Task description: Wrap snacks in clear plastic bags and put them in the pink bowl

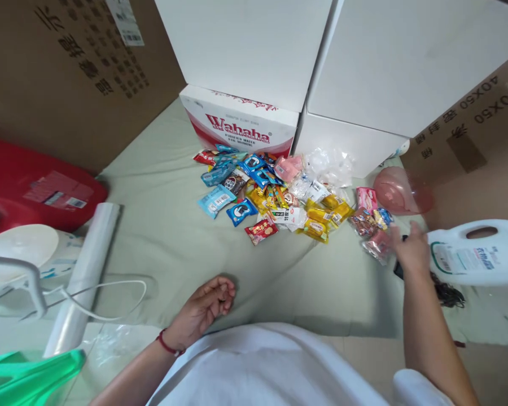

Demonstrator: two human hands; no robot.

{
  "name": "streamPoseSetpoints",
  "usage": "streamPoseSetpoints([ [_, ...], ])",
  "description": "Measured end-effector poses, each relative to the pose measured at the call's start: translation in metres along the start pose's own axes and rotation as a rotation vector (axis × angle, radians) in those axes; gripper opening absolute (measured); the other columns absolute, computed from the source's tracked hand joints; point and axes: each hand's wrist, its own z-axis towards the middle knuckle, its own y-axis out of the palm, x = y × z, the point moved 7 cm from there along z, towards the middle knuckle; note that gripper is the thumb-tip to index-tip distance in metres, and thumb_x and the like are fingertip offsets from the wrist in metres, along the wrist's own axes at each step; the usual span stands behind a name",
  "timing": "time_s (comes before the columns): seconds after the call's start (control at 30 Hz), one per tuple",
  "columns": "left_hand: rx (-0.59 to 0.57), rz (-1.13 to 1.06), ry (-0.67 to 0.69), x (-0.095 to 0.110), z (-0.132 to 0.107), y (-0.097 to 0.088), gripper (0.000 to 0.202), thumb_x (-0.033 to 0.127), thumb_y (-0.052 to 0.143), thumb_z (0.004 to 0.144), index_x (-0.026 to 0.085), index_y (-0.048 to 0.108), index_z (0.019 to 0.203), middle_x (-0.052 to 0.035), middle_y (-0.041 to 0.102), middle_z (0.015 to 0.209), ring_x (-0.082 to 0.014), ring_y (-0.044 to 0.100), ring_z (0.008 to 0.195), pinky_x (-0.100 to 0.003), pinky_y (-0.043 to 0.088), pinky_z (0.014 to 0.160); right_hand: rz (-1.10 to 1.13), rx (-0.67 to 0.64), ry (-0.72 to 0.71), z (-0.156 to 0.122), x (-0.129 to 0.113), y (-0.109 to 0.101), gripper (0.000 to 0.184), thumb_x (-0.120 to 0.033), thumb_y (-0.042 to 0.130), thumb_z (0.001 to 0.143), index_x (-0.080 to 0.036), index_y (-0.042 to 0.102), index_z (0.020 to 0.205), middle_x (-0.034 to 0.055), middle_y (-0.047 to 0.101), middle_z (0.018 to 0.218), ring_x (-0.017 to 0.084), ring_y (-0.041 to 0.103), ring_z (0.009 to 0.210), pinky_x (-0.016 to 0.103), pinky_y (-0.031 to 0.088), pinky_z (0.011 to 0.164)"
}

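Note:
My left hand (211, 304) rests palm-side up near my body, its fingers curled in and nothing visible in them. On the right, my right hand (410, 251), slightly blurred, reaches forward with its fingers apart. Just left of its fingertips lies a small group of snacks: a pink packet (366, 199), a brown packet (363, 220), a blue and yellow packet (382, 217) and a clear-wrapped reddish one (377, 246). The larger snack heap in the middle includes a light blue packet (215, 201), a red packet (261, 230) and yellow packets (316, 229).
Behind the snacks stand a Wahaha carton (241, 127) and white boxes (347, 141). At right are a pink translucent bowl (395, 189), a white detergent bottle (482, 254) and a black cable (449, 293). A red jug (42, 192), plastic roll (82, 276) and green bag (34, 375) sit left.

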Motion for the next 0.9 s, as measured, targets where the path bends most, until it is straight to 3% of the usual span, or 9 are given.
streamPoseSetpoints([
  [0.13,-0.031,0.028,0.004,0.002,0.001,0.004,0.028,0.036,0.086,0.079,0.015,0.071,0.089,-0.0026,0.067,0.082,-0.0091,0.057,0.063,-0.021,0.046,0.056,-0.099,-0.155,-0.152,-0.031,-0.06,0.014,0.093,-0.078,0.047,0.09,-0.019,0.031,0.161,0.0226,0.044,0.154,0.042,0.041,0.134,0.053,0.04,0.102],
  [0.23,-0.071,0.022,0.024,0.004,0.001,0.004,0.029,0.038,0.084,0.081,0.015,0.072,0.091,-0.0043,0.068,0.085,-0.0109,0.06,0.066,-0.023,0.05,0.059,-0.151,-0.18,-0.169,-0.035,-0.08,0.024,0.086,-0.073,0.048,0.093,-0.023,0.032,0.162,0.0202,0.046,0.153,0.042,0.04,0.13,0.055,0.042,0.097],
  [0.4,-0.094,0.048,0.052,0.001,-0.001,0.0,0.027,0.039,0.082,0.083,0.015,0.075,0.092,-0.0071,0.07,0.088,-0.0155,0.064,0.075,-0.026,0.055,0.067,-0.163,-0.072,-0.13,-0.048,-0.079,0.024,0.064,-0.051,0.043,0.101,-0.017,0.047,0.154,0.0239,0.057,0.136,0.041,0.04,0.124,0.056,0.04,0.094],
  [0.47,-0.091,0.076,0.047,-0.001,-0.001,0.0,0.028,0.04,0.083,0.082,0.015,0.076,0.092,-0.0068,0.069,0.086,-0.0157,0.064,0.076,-0.027,0.055,0.068,-0.157,-0.09,-0.12,-0.052,-0.079,0.024,0.063,-0.051,0.043,0.101,-0.018,0.047,0.154,0.0235,0.057,0.135,0.041,0.039,0.125,0.056,0.04,0.094],
  [0.63,-0.126,0.109,0.002,-0.001,-0.001,0.004,0.031,0.043,0.084,0.081,0.015,0.076,0.092,-0.0074,0.069,0.086,-0.0184,0.066,0.081,-0.031,0.058,0.075,-0.126,-0.139,-0.053,-0.045,-0.082,0.028,0.075,-0.065,0.045,0.097,-0.021,0.04,0.158,0.0219,0.054,0.142,0.042,0.037,0.129,0.058,0.038,0.094],
  [0.8,-0.113,0.109,0.005,0.001,-0.003,0.004,0.028,0.038,0.086,0.079,0.016,0.076,0.094,-0.0079,0.07,0.092,-0.0198,0.068,0.085,-0.034,0.059,0.079,-0.116,-0.069,-0.074,-0.051,-0.083,0.031,0.06,-0.047,0.046,0.099,-0.014,0.05,0.149,0.024,0.065,0.124,0.04,0.041,0.123,0.054,0.035,0.094],
  [0.9,-0.111,0.096,0.002,-0.001,-0.003,0.001,0.027,0.036,0.086,0.08,0.018,0.076,0.097,-0.0069,0.07,0.093,-0.0191,0.068,0.085,-0.034,0.059,0.078,-0.05,-0.008,-0.105,-0.061,-0.071,0.018,0.06,-0.044,0.053,0.095,-0.012,0.052,0.146,0.022,0.067,0.118,0.038,0.045,0.117,0.048,0.036,0.092],
])
